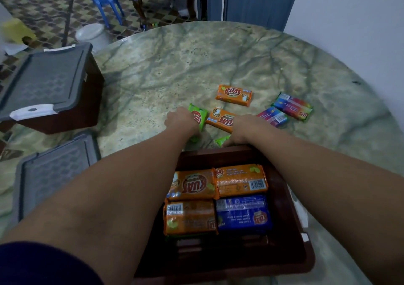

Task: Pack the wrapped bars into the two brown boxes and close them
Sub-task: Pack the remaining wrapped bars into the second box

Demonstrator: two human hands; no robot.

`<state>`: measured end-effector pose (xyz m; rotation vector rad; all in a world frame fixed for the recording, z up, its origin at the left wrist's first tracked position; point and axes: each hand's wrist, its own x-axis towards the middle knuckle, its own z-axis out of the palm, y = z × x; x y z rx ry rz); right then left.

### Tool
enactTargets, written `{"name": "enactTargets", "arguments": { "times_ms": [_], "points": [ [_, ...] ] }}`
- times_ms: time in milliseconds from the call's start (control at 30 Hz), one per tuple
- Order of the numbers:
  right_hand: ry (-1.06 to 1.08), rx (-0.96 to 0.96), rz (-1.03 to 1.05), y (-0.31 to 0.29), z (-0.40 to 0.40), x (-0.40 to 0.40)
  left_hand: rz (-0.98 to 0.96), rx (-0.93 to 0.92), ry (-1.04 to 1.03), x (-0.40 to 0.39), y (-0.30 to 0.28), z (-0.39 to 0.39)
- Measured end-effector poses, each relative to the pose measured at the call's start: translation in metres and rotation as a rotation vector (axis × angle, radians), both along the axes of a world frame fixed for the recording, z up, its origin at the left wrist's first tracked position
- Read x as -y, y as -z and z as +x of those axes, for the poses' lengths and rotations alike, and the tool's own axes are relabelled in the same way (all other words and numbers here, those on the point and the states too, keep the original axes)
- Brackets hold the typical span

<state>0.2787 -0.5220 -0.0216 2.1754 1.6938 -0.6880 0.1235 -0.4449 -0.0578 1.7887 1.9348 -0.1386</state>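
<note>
Forearms stretch out over the open brown box point(282, 219) at the near edge of the marble table point(175, 66), and inside it four wrapped bars lie packed in a tight block: three orange bars point(192, 217) and one blue bar point(243, 213), with a green edge showing beneath them that hints at a lower layer. There looks to be room left along the near side of the box.

Just past the far rim, the left hand point(181, 121) has its fingers curled round a green bar point(200, 115), while the right hand point(242, 129) rests knuckles-up over another green bar point(222, 140); whether it has pinched that one or is only touching it I cannot tell, since the fingers are hidden under the hand.

Between the hands lies an orange bar point(220, 119), another orange one point(234, 95) farther out, and two multicoloured bars point(291, 106) off to the right, all still loose.

On the left, a loose grey lid point(52, 175) lies flat, and beyond it the second brown box point(65, 101) already wears its lid. I would judge the job a little past halfway: one box shut, this one part filled, its lid not yet on. What the closed box holds cannot be seen.
</note>
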Motion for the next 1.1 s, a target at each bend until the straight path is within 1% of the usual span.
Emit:
{"name": "enactTargets", "arguments": {
  "times_ms": [100, 167, 200, 333, 433, 633, 733, 800, 933, 1000, 1100],
  "points": [
    [0.006, 0.025, -0.042, 0.002, -0.004, -0.004, 0.005, -0.030, 0.205, 0.003, -0.004, -0.003],
    [0.001, 0.055, -0.059, 0.004, -0.007, -0.009, -0.003, -0.029, 0.276, 0.005, -0.006, -0.005],
    [0.000, 0.067, -0.069, 0.007, -0.009, -0.011, -0.017, -0.023, 0.280, 0.007, -0.008, -0.005],
    [0.015, 0.092, -0.076, 0.015, -0.013, -0.015, -0.036, 0.015, 0.238, 0.015, -0.017, -0.009],
    [0.029, 0.090, -0.076, 0.015, -0.014, -0.014, -0.042, 0.100, 0.161, 0.018, -0.022, -0.012],
    [0.027, 0.010, -0.075, 0.009, -0.016, -0.008, -0.137, 0.445, -0.060, 0.023, -0.034, -0.016],
    [0.084, -0.097, 0.032, -0.001, -0.015, -0.004, -0.129, 0.511, -0.076, 0.025, -0.038, -0.020],
    [0.139, -0.153, 0.152, -0.007, -0.016, -0.001, -0.071, 0.530, -0.070, 0.029, -0.043, -0.023],
    [0.154, -0.196, 0.371, -0.017, -0.019, 0.004, 0.075, 0.547, -0.001, 0.042, -0.056, -0.026],
    [0.147, -0.213, 0.429, -0.027, -0.023, 0.009, 0.131, 0.553, 0.025, 0.049, -0.063, -0.028],
    [0.120, -0.188, 0.479, -0.040, -0.028, 0.020, 0.188, 0.561, 0.048, 0.061, -0.074, -0.031]
  ]
}}
